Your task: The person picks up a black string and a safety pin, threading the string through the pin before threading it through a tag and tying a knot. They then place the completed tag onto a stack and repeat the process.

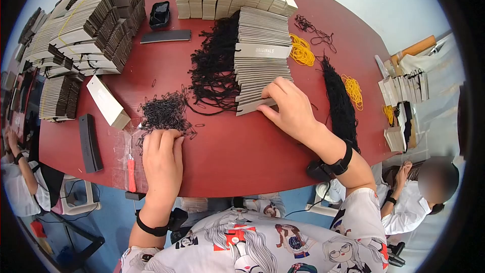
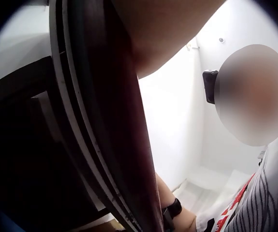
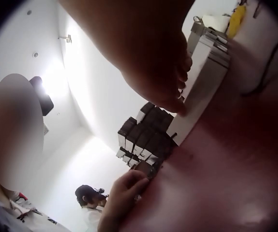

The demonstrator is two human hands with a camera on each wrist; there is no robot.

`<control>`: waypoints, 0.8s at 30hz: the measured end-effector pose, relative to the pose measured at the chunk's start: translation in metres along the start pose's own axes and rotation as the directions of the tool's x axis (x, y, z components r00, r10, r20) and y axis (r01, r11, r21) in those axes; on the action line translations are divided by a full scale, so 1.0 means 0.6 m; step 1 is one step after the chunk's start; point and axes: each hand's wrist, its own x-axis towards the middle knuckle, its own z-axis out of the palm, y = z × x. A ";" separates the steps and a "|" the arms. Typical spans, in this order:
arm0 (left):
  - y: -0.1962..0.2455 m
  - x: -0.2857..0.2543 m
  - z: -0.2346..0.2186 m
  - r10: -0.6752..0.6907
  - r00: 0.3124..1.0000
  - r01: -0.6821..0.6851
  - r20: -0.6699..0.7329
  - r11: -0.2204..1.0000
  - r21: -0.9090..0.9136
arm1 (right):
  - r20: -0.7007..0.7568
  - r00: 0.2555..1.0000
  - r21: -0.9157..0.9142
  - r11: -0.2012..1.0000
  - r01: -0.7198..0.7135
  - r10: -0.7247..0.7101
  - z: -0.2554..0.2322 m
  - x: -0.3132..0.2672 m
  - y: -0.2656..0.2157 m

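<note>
Head view had the right hand (image 1: pixel 292 108) with thumb and index finger pinching the nearest tag (image 1: pixel 248 106), at the near end of a packed tag row (image 1: pixel 261 78). That tag stuck out left from the grip, long axis roughly side to side, with black cords (image 1: pixel 214 73) along the row's left; the right hand was way closer. Left hand (image 1: pixel 162 157) had its fingertips at the near edge of the pin pile (image 1: pixel 164 114), but I couldn't tell whether that grip had a pin or nothing.

Counts on the worktop (image 1: pixel 242 167): one pin pile (pins hopeless to count), one cord bundle (image 1: pixel 339 101), two black bars (image 1: pixel 165 36), one black tray (image 1: pixel 159 15), one loose white stack (image 1: pixel 105 101), two yellow band heaps (image 1: pixel 302 50) plus a third out by the right edge. Row tags were too tight to count.
</note>
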 end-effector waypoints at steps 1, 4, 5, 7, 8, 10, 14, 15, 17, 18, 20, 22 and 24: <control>0.000 0.000 0.002 0.005 1.000 -0.005 -0.013 0.999 0.035 | -0.011 1.000 0.021 1.000 0.010 -0.009 -0.005 0.001 0.000; 0.001 -0.002 0.003 0.009 1.000 -0.008 -0.018 0.997 0.080 | -0.066 0.982 0.136 0.976 -0.168 0.178 -0.048 -0.007 0.003; 0.002 -0.002 0.003 0.002 1.000 0.000 -0.017 0.996 0.095 | -0.053 0.956 0.196 0.941 -0.275 0.290 -0.069 -0.013 -0.001; 0.006 -0.001 0.001 0.013 1.000 -0.011 -0.020 0.996 0.092 | 0.064 0.923 0.229 0.895 -0.384 0.380 -0.109 -0.034 -0.003; 0.008 -0.001 -0.001 0.015 1.000 -0.013 -0.024 0.995 0.095 | 0.054 0.922 0.226 0.894 -0.386 0.384 -0.121 -0.051 -0.001; 0.006 -0.005 0.003 0.037 0.996 -0.031 -0.077 0.996 0.080 | 0.412 0.787 0.219 0.789 -0.574 0.459 -0.137 -0.090 0.003; 0.008 -0.012 -0.004 -0.011 0.992 0.016 -0.125 0.999 0.033 | 0.434 0.804 0.160 0.843 -0.514 0.407 -0.098 -0.164 0.021; 0.008 -0.013 -0.005 -0.003 0.992 0.007 -0.130 0.999 0.033 | 0.425 0.807 0.161 0.843 -0.513 0.410 -0.097 -0.170 0.026; 0.007 -0.014 -0.005 0.020 0.989 -0.016 -0.145 1.000 0.027 | 0.411 0.824 0.287 0.802 -0.524 0.391 -0.103 -0.179 0.041; 0.005 -0.014 -0.004 0.027 0.988 -0.023 -0.151 0.999 0.029 | 0.309 0.870 0.391 0.783 -0.484 0.384 -0.109 -0.177 0.048; 0.003 -0.018 -0.002 -0.047 0.992 0.047 -0.120 0.999 0.002 | 0.115 0.897 0.448 0.783 -0.431 0.428 -0.155 -0.147 0.038; 0.008 -0.017 -0.004 -0.018 0.989 0.021 -0.148 1.000 0.019 | -0.082 0.899 0.631 0.721 -0.287 0.430 -0.200 -0.111 0.031; 0.011 -0.012 -0.004 0.013 0.985 -0.007 -0.175 0.999 0.032 | -0.258 0.900 0.651 0.752 -0.106 0.351 -0.247 -0.071 0.015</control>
